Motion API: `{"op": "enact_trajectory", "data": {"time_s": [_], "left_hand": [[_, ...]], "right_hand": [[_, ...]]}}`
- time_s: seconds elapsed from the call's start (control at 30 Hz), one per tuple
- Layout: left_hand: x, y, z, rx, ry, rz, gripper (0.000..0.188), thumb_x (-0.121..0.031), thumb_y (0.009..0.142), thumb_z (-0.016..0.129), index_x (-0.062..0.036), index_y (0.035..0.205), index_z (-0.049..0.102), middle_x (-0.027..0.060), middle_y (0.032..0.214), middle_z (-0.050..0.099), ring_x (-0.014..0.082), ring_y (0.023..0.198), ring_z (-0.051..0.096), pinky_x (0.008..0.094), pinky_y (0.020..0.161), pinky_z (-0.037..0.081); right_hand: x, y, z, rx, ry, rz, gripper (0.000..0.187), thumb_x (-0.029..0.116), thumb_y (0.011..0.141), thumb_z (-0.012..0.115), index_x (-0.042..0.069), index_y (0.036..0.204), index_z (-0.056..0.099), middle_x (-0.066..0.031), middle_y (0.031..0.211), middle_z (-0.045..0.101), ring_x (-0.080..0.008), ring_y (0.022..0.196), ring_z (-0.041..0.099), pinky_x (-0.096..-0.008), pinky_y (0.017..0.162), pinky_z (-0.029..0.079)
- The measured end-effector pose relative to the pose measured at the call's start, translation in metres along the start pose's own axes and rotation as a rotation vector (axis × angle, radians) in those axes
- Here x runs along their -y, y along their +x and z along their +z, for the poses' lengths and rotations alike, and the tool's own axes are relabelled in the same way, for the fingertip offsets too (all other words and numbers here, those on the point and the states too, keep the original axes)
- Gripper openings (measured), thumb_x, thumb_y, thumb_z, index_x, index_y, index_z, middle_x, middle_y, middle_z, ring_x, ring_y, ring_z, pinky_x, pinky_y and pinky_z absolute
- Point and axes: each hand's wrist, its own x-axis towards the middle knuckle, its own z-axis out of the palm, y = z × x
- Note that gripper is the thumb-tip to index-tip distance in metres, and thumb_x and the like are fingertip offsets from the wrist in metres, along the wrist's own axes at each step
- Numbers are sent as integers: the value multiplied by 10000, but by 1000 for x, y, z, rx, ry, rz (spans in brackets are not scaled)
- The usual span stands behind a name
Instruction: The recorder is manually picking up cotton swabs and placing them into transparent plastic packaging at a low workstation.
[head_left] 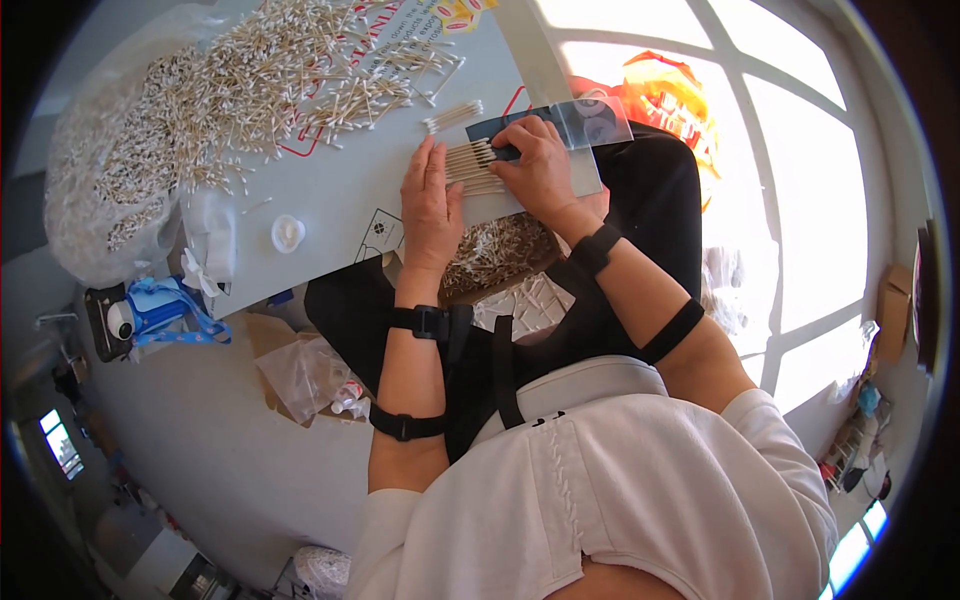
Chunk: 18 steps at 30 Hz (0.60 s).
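Observation:
A flat row of wooden-stick cotton swabs [468, 168] lies on the grey tabletop [345, 185] between my hands. My left hand [430, 200] rests beside its left ends, fingers stretched out and close together. At the other end, my right hand [537, 170] has bent fingers closed about the swab tips; the exact fingertip contact is partly hidden. Under and beyond the right hand lies a clear plastic sleeve [610, 118] with a dark part. A smaller bundle of cotton swabs [453, 117] sits just beyond the row.
A large heap of loose cotton swabs [270, 75] spills from a clear bag [70, 190] at the far left. Nearer stands a small round white container [288, 234]. Below the table edge, an open box of swabs [500, 250] sits by my lap. An orange bag [665, 95] lies right.

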Motion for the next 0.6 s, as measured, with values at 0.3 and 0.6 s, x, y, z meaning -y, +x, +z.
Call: {"op": "enact_trajectory", "data": {"time_s": [0.3,0.6], "left_hand": [[1,13,2,-95,116,88,505,46,736,685,-25,1224,577,131,1249,576,349,1186,532,442,995,432],[0,16,-10,-149,75,40,273,40,665,721,-78,903,655,72,1018,618,301,1005,569,406,870,462]], "right_hand": [[1,1,2,-8,-15,29,260,109,629,759,75,876,685,-80,963,612,-307,961,571,-394,844,478],[-3,-1,-2,-9,60,4,224,81,649,775,70,852,680,-56,947,615,-285,950,578,-375,829,477]]}}
